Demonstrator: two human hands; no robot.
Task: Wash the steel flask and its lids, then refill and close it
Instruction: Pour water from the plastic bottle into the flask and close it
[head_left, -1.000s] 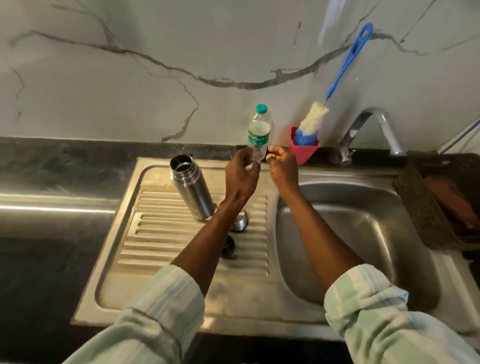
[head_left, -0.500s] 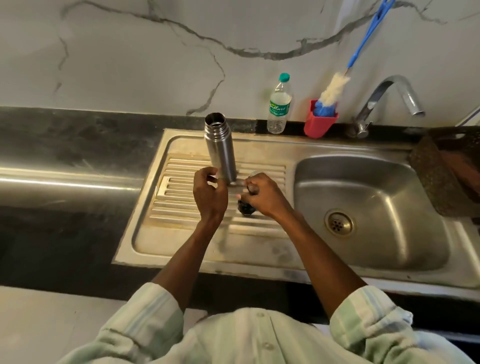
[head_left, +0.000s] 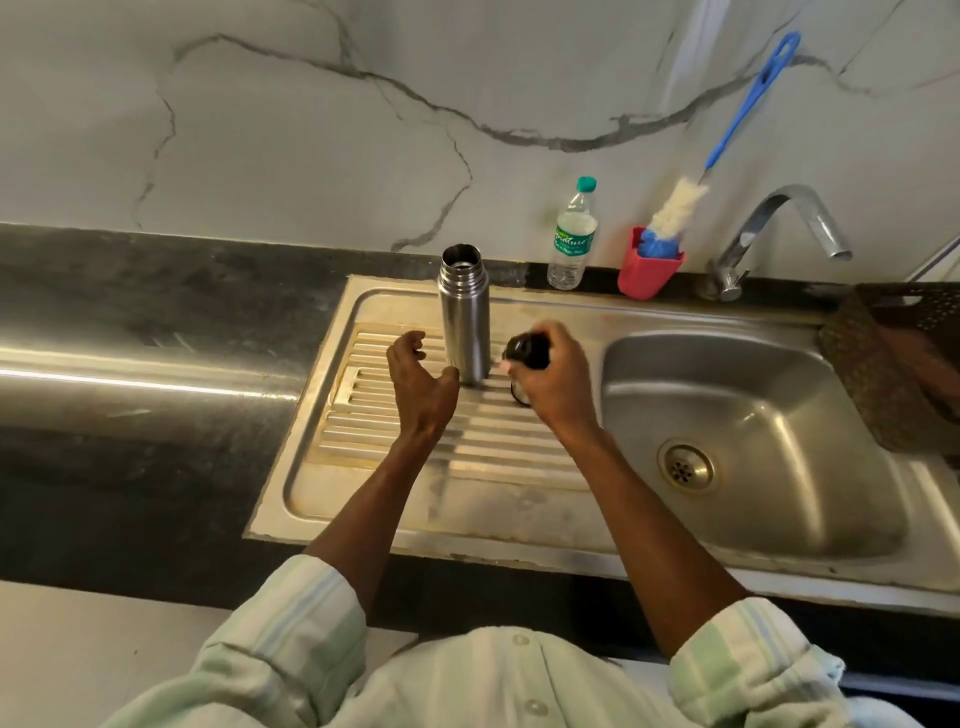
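Observation:
The steel flask (head_left: 464, 317) stands upright and uncapped on the ribbed drainboard (head_left: 415, 447) of the steel sink. My left hand (head_left: 422, 382) hovers just left of the flask's base, fingers loosely curled and apart, holding nothing. My right hand (head_left: 551, 379) is to the flask's right and grips a black inner lid (head_left: 527, 351), lifted a little above the board and blurred. A second lid piece (head_left: 519, 396) shows partly beneath my right hand on the drainboard.
A small plastic water bottle (head_left: 572, 236) with a green cap stands at the back ledge. Beside it a red holder (head_left: 649, 270) carries a blue-handled bottle brush (head_left: 727, 135). The tap (head_left: 774, 228) arches over the basin (head_left: 753, 426). A brown basket (head_left: 898, 364) sits at far right.
My right hand has picked up the black lid from the drainboard and raised it. My left hand has come off the lids and opened beside the flask.

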